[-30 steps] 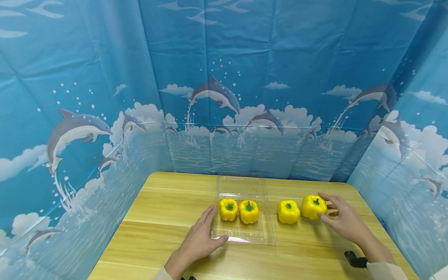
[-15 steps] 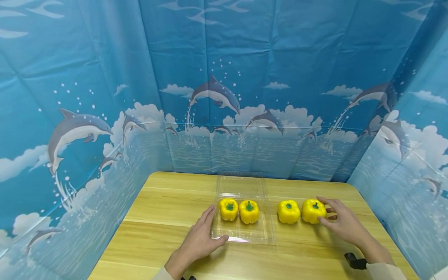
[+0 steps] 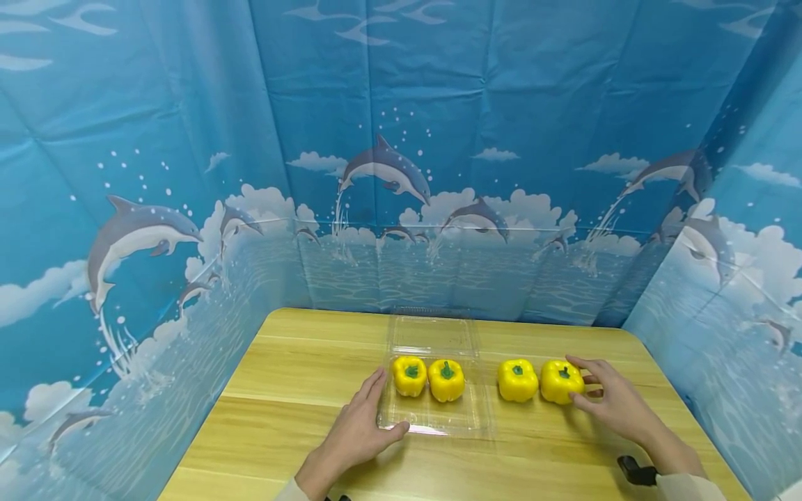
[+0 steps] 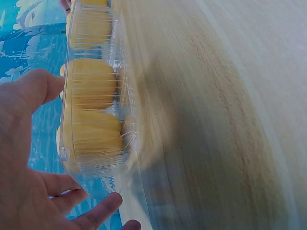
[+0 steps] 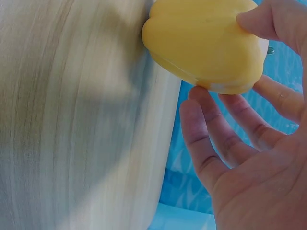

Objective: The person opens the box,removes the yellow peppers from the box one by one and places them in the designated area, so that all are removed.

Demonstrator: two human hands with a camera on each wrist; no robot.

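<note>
1. Yellow bell pepper (image 3: 560,383): located at the right side of the table (image 3: 301,376), just beside a second pepper (image 3: 516,380).
2. Right hand (image 3: 617,400): grip holds the yellow bell pepper between thumb and fingers.
3. Left hand (image 3: 356,426): grip released; spread fingers lie at the near-left corner of the clear container (image 3: 438,419).
4. Lid (image 3: 432,335): folded back; two more peppers (image 3: 446,383) sit inside the container.

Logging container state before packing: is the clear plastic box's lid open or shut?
Open: in the head view, the lid extends behind the base, leaving two peppers uncovered.
</note>
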